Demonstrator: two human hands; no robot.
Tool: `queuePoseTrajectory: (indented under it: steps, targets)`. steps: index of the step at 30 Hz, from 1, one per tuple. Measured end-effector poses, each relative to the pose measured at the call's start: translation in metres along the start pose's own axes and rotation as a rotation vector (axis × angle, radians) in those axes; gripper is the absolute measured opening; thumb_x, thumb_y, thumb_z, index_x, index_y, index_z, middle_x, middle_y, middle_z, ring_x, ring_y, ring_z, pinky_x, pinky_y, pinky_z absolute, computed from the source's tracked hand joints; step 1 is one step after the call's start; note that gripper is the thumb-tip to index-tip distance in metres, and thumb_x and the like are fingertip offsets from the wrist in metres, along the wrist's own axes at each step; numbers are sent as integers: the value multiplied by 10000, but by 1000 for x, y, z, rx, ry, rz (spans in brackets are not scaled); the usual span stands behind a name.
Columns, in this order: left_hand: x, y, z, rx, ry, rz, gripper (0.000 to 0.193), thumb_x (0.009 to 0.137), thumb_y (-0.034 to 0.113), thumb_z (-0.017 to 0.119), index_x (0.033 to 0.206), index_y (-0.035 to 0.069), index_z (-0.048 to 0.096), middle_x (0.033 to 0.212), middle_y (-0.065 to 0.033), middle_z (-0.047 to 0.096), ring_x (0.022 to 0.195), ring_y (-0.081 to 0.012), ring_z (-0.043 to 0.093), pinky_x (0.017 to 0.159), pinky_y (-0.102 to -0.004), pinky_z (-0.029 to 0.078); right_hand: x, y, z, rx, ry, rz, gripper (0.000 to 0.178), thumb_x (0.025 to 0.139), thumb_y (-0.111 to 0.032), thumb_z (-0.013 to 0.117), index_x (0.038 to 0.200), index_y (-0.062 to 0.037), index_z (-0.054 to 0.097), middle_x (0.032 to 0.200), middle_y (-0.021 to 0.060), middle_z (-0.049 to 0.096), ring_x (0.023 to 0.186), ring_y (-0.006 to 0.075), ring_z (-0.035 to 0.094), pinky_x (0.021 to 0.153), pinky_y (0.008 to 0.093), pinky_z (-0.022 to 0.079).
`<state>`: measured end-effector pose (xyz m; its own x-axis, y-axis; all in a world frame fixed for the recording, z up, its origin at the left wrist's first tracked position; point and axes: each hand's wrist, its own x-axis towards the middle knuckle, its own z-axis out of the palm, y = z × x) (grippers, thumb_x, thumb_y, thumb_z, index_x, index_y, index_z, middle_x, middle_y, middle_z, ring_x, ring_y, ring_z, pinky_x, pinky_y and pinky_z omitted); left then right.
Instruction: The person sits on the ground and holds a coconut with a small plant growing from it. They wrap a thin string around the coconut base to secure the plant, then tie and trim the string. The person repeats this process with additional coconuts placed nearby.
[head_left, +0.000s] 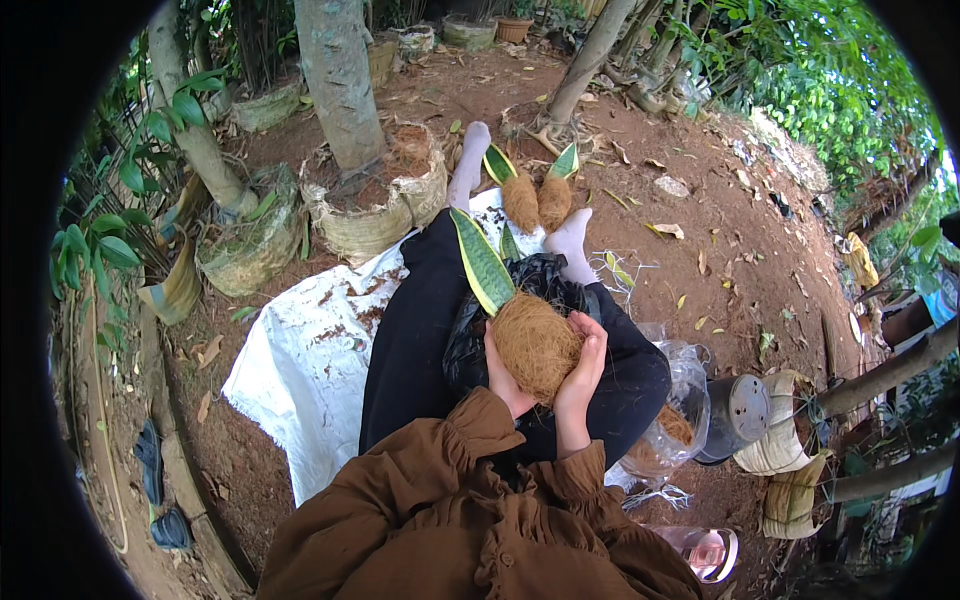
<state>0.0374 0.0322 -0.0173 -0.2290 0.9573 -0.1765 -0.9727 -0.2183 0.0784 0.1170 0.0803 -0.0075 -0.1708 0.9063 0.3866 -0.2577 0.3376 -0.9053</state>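
Between my two palms rests a round ball of brown coconut fibre (537,350), held above my lap. A snake plant leaf (482,262), green with yellow edges, sticks up from its far left side. My left hand (507,378) cups the ball's left side and my right hand (581,378) wraps its right side, both closed around it. Under the ball a black plastic bag (468,340) lies crumpled between my legs. Beyond my feet sit two similar fibre-wrapped snake plants (521,203), side by side, each with a short leaf.
A white woven sheet (290,370) with soil scraps spreads under my legs. To my right are a clear plastic bag of fibre (680,425), a dark pot (738,410) and a pink-tinted container (705,552). Trees in sack planters (385,215) stand ahead left. Dark sandals (150,465) lie far left.
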Motion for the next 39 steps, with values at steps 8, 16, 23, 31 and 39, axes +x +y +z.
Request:
queuePoseTrajectory:
  steps: [8, 16, 23, 31, 39]
  targets:
    - [1, -9, -9, -101, -133, -137, 692, 913, 699, 362, 1313, 158, 525, 1282, -77, 573, 1194, -275, 542, 1036, -470, 418, 1, -9, -4, 18, 180, -360, 412, 1004, -345, 396, 1166, 17, 510, 1170, 193, 587, 1151, 295, 543, 1128, 477, 259]
    - [5, -13, -11, -44, 7, -90, 758, 911, 732, 287, 1383, 169, 471, 1346, -80, 534, 1235, -280, 524, 1033, -477, 422, 6, -19, -20, -819, 161, -634, 148, 875, -75, 554, 1004, -37, 617, 1065, 155, 630, 1063, 320, 570, 1045, 508, 323]
    - [4, -3, 3, -36, -1, 129, 743, 916, 731, 294, 1358, 161, 475, 1318, -86, 535, 1209, -287, 531, 1001, -498, 442, -16, -37, -39, -519, -232, -581, 70, 759, -27, 714, 775, -20, 646, 849, 94, 637, 842, 277, 602, 828, 378, 439]
    - [4, 9, 7, -78, -26, 115, 693, 921, 694, 335, 1306, 143, 504, 1258, -82, 568, 1154, -286, 560, 973, -491, 463, -17, -32, -39, -621, -395, -495, 141, 687, 8, 773, 801, -38, 703, 818, 67, 652, 827, 249, 629, 740, 352, 489]
    - [0, 9, 7, -154, -24, -67, 785, 855, 761, 369, 1331, 150, 497, 1292, -83, 555, 1191, -300, 547, 981, -508, 457, -27, -26, -31, -665, -174, -427, 144, 661, 34, 748, 722, -25, 630, 792, 75, 625, 789, 258, 622, 729, 357, 471]
